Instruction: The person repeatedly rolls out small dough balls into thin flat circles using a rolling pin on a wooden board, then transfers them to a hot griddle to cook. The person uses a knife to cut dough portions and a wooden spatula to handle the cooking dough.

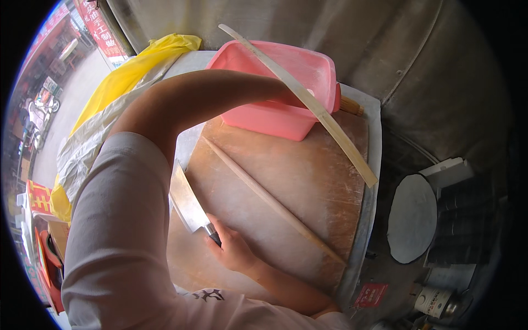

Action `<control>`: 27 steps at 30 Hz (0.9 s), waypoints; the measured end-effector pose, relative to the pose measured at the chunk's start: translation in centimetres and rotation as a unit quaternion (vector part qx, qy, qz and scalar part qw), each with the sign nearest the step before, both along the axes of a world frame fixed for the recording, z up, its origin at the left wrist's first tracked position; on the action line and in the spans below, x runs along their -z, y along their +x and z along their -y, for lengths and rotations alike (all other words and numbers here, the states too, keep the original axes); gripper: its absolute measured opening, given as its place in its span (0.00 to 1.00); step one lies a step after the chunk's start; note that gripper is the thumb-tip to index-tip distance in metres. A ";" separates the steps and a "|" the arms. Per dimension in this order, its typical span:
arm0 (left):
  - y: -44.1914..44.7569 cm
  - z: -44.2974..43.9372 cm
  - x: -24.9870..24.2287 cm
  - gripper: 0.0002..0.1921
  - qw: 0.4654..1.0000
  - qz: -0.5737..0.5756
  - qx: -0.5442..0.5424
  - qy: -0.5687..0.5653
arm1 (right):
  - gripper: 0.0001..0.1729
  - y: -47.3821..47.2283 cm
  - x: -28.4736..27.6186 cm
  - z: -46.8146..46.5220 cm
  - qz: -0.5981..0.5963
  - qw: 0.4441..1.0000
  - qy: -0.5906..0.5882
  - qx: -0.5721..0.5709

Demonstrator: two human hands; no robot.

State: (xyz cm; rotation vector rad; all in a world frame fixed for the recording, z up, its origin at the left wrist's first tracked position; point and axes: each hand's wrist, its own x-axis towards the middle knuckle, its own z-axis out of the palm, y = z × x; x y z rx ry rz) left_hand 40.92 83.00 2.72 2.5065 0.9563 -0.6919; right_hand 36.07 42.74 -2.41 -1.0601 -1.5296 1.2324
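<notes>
My right hand (233,249) grips the dark handle of a kitchen cleaver (189,200), its broad blade pointing up and left over the left side of a wooden board (247,165) with pale, flour-like dust. My left forearm (231,84) reaches into a pink plastic tub (268,123) at the board's far edge; the hand itself is hidden inside. Across the tub's top leans a long flat strip of wood or bamboo (321,111), its near end over the board's right side. A long tapered wooden rolling pin (272,202) lies diagonally on the board, beyond my right hand.
Behind the tub's right corner pokes a brush-like bundle (352,106). Yellow and whitish sheeting (123,86) drapes the table's left edge. A metal-looking wall (350,45) stands behind. To the right, lower down, are a pale oval panel (412,218) and a canister (433,301).
</notes>
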 end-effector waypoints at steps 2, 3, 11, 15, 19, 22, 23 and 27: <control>-0.1 0.1 -0.2 0.14 1.000 -0.001 -0.002 0.004 | 0.30 -0.2 0.3 0.0 -0.006 1.000 0.012 0.009; -0.6 -0.3 -0.7 0.14 1.000 0.000 -0.009 0.009 | 0.30 -0.2 0.6 -0.2 -0.017 0.999 0.033 0.022; -5.9 -2.5 -4.6 0.16 0.995 0.043 -0.090 0.012 | 0.30 -0.5 0.5 0.1 -0.032 0.999 0.016 0.014; -8.1 -1.9 -6.9 0.17 0.977 0.128 -0.167 -0.030 | 0.31 0.0 0.0 0.0 -0.023 0.999 -0.020 -0.011; -9.9 1.2 -9.0 0.21 0.920 0.248 -0.286 -0.103 | 0.30 0.0 -0.1 0.0 -0.001 1.000 -0.018 -0.004; -10.4 5.9 -11.9 0.26 0.820 0.398 -0.374 -0.172 | 0.31 0.0 0.9 -0.2 0.027 0.999 0.029 0.027; -11.6 6.9 -12.2 0.26 0.777 0.449 -0.394 -0.198 | 0.32 0.0 0.6 -0.2 0.033 0.999 -0.012 0.012; -17.5 9.7 -10.8 0.15 0.542 0.689 -0.416 -0.244 | 0.37 -0.1 -1.1 -0.2 0.157 0.985 -0.070 -0.022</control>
